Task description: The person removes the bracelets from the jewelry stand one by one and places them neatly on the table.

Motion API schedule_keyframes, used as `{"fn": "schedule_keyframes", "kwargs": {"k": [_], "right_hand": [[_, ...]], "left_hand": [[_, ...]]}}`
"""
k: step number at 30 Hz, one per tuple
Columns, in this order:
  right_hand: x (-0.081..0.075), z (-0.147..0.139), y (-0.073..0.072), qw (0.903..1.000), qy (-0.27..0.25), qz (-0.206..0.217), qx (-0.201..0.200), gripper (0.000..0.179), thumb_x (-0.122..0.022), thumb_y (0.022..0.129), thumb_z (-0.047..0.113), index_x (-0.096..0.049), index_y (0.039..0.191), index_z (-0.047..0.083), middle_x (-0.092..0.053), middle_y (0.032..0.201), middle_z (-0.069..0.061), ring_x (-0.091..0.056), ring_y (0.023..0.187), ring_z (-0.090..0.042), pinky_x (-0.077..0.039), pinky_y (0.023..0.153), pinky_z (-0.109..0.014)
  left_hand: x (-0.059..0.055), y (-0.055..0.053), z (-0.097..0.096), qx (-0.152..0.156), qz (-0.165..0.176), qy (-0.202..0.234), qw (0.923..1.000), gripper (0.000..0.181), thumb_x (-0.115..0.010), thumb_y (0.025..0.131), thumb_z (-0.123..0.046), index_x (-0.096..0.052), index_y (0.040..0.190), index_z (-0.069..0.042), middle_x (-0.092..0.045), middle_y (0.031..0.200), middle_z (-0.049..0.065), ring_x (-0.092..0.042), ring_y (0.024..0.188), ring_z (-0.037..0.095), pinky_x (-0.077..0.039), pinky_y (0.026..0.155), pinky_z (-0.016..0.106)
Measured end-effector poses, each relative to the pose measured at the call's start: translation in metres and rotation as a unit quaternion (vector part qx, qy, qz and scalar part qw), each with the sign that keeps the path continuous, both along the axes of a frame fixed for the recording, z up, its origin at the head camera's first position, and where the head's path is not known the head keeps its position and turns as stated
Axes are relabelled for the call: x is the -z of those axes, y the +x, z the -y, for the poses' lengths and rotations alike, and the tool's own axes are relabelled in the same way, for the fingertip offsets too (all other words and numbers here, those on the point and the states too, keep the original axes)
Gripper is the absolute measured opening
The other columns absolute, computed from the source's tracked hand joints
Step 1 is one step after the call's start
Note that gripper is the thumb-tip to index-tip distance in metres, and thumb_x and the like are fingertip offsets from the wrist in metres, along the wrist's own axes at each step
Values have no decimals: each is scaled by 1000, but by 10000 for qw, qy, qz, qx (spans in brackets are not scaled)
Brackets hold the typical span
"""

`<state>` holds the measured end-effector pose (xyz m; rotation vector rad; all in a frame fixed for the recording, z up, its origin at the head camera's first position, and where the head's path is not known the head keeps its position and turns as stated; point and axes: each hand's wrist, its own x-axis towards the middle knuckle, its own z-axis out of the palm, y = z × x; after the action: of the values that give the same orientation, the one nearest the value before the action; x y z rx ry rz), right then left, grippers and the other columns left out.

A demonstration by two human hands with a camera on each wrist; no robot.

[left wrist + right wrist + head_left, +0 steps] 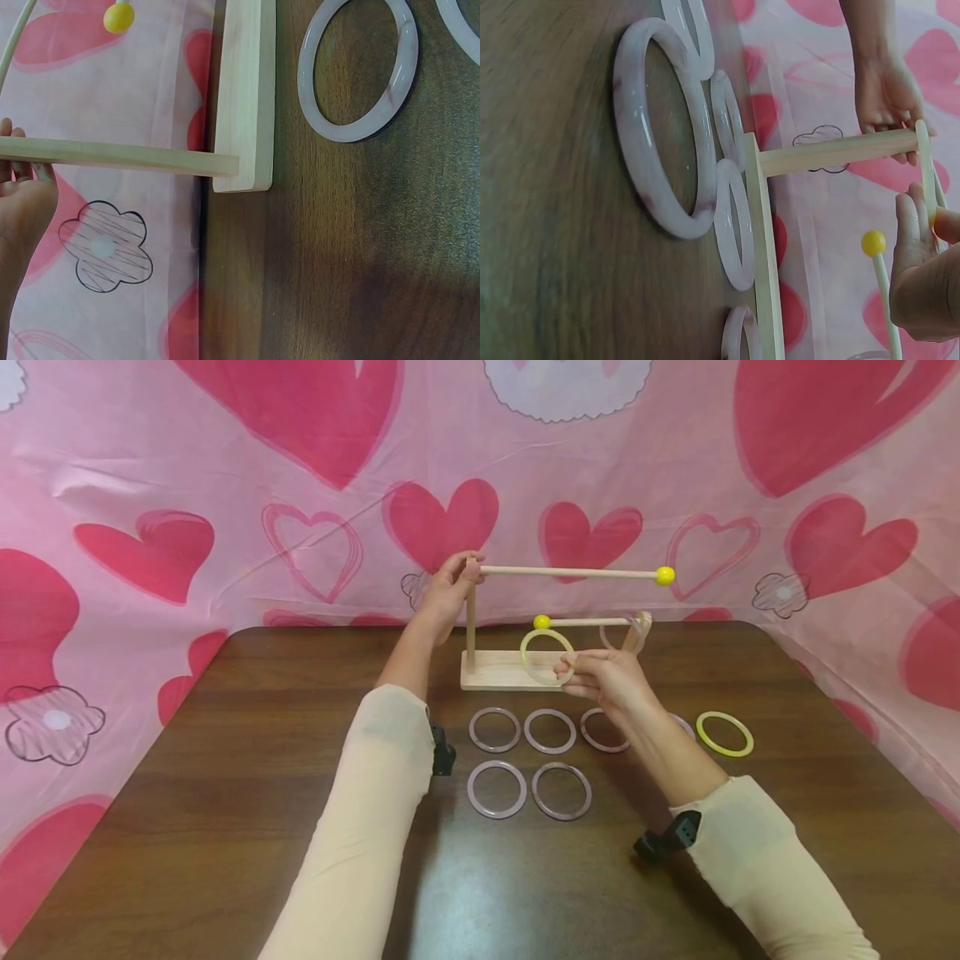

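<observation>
My left hand (pixel 447 597) grips the top of the left post of a wooden bangle stand (pixel 510 670), where the upper rod begins. In the left wrist view, the fingers sit behind that post (pixel 127 156). My right hand (pixel 617 683) pinches a pale yellow bangle (pixel 524 647) between thumb and fingers. The bangle is upright in front of the stand, below the upper rod (pixel 570 572). Both rods end in yellow balls. On the lower rod (pixel 588 622), a pale, see-through bangle (pixel 602 633) hangs close to the right post.
Several pale lilac bangles (pixel 471 788) lie in two rows on the brown wooden table (pixel 285 793) before the stand. My right forearm partly covers some. Farther right lies a yellow-green bangle (pixel 724 752). A pink cloth (pixel 247 468) with hearts hangs behind the table.
</observation>
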<state>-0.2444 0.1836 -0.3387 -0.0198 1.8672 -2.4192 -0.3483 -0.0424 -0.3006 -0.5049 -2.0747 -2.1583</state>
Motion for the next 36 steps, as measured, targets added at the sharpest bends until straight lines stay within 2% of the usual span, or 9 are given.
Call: {"fn": "schedule_keyframes", "kwargs": {"k": [7, 17, 26, 32, 36], "right_hand": [[1, -7, 6, 9999, 127, -9, -56, 25, -52, 92, 0, -71, 77, 9, -68, 71, -7, -67, 67, -13, -53, 62, -25], [5, -15, 13, 9999, 70, 140, -41, 17, -55, 91, 0, -68, 80, 2, -68, 68, -8, -67, 63, -14, -53, 60, -26], [7, -22, 19, 9993, 278, 145, -226, 22, -54, 91, 1, -70, 77, 6, -68, 69, -7, -66, 62, -14, -54, 62, -27], [10, -30, 23, 9984, 438, 159, -325, 18, -54, 91, 1, -68, 81, 4, -68, 70, -7, -66, 63, -12, -53, 61, -25], [11, -37, 26, 9980, 460, 170, -389, 21, -53, 91, 0, -69, 78, 6, -68, 70, -7, -66, 64, -11, -53, 61, -24]], "left_hand": [[-1, 1, 0, 35, 124, 46, 9999, 32, -46, 96, -21, -49, 124, -6, -55, 110, 11, -49, 110, 22, -34, 95, 30], [-3, 2, 0, 83, 179, 10, 9998, 34, -47, 96, -23, -48, 126, -6, -54, 119, 13, -49, 113, 23, -33, 97, 31], [0, 1, 0, 96, 104, 56, 9999, 34, -46, 96, -22, -48, 125, -5, -52, 121, 14, -49, 113, 24, -33, 97, 32], [1, 0, 0, 104, 93, 60, 9999, 34, -46, 96, -23, -48, 125, -5, -53, 118, 13, -48, 113, 23, -33, 97, 31], [0, 1, -1, 95, 119, 102, 9998, 34, -46, 96, -22, -48, 126, -5, -54, 114, 12, -48, 112, 23, -33, 98, 30]]}}
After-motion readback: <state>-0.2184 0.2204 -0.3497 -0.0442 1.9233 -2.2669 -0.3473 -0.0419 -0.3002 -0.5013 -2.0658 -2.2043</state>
